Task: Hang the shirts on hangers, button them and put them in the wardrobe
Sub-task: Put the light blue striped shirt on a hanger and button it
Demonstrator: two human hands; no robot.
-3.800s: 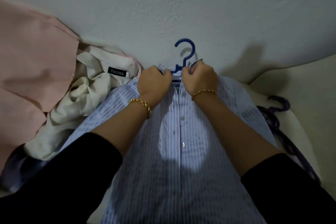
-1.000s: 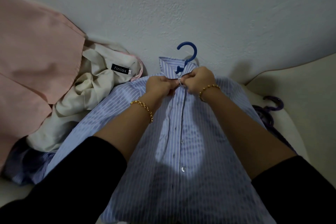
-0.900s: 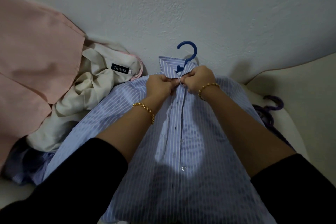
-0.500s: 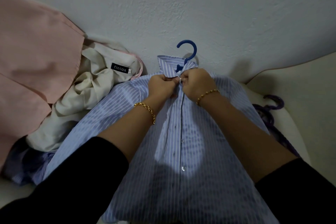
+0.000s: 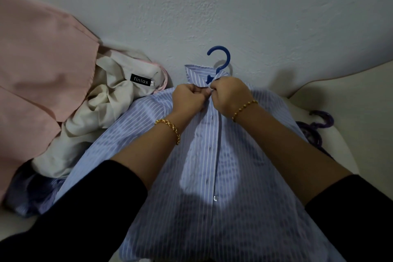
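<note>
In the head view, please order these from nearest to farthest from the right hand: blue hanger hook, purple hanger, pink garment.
1. blue hanger hook, just beyond the right hand.
2. purple hanger, off to its right.
3. pink garment, far left.

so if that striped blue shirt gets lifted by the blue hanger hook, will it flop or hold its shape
Likely floppy: the blue-and-white striped shirt lies in soft creases. The blue plastic hanger inside it should keep the shoulders spread, so mainly body and sleeves would dangle. Lower down it looks unbuttoned, so the front may swing open.
</note>
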